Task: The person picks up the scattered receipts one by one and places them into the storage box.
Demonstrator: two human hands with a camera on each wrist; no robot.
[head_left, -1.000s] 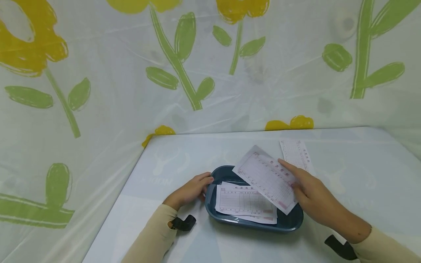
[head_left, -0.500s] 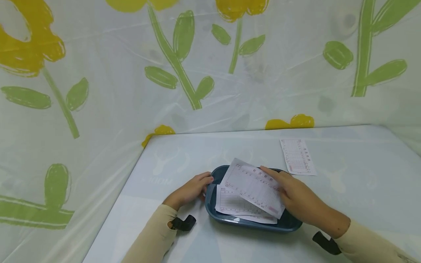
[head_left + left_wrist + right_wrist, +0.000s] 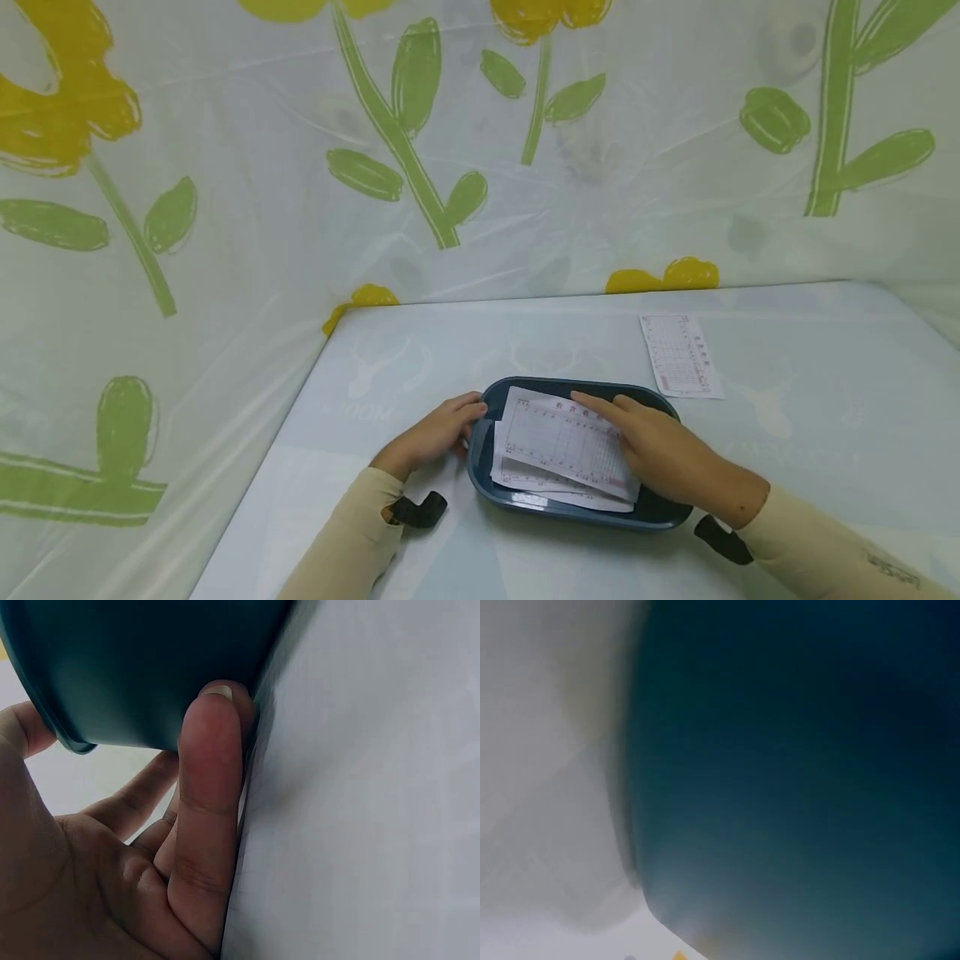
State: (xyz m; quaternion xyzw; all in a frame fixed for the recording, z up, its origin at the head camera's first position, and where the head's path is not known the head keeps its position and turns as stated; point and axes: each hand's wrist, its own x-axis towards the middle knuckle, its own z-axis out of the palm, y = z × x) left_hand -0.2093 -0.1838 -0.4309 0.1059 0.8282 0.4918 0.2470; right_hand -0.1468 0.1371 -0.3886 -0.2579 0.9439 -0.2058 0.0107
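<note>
A dark blue tray [image 3: 663, 527] stands on the table with several printed paper slips [image 3: 528, 477] lying in it. At its left end my left hand [image 3: 435, 429] grips the tray, thumb over the rim and fingers [image 3: 206, 780] against the outer wall. My right hand [image 3: 667, 454] reaches over the tray's right side and holds the right end of a printed slip [image 3: 558, 437], which lies low over the others at a slight angle. Its thumb is hidden in the head view. In the right wrist view the blue tray wall [image 3: 780, 802] fills most of the picture and the hand is not seen.
One more printed slip [image 3: 681, 357] lies flat on the white table [image 3: 825, 400], behind the tray to the right. A curtain [image 3: 262, 167] with flower prints hangs along the table's back and left edges.
My right hand has moved left and lowered its slip, turning it nearly level with the slips in the tray. The slip behind has come fully into view. My left hand stays put.
</note>
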